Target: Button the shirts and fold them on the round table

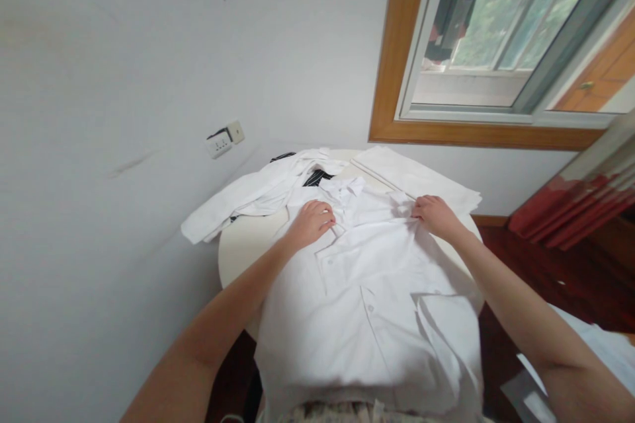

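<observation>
A white button-up shirt point(364, 317) lies spread over the round table, its collar at the far side and its lower edge hanging at the near side toward my body. My left hand point(311, 223) is at the shirt's upper left part, its fingers bent and closed on the fabric beside the collar. On the upper right, my right hand point(434, 214) pinches the shirt's cloth near the shoulder. Small buttons show along the front, and the fabric is creased between the hands. The undersides of my fingers are hidden.
Another white garment point(248, 195) hangs over the left edge of the round cream table point(238, 254). A folded white cloth point(417, 175) lies at the back right. Behind stand a wall with a socket point(219, 143) and a wood-framed window point(384, 106). A red curtain point(550, 211) hangs right.
</observation>
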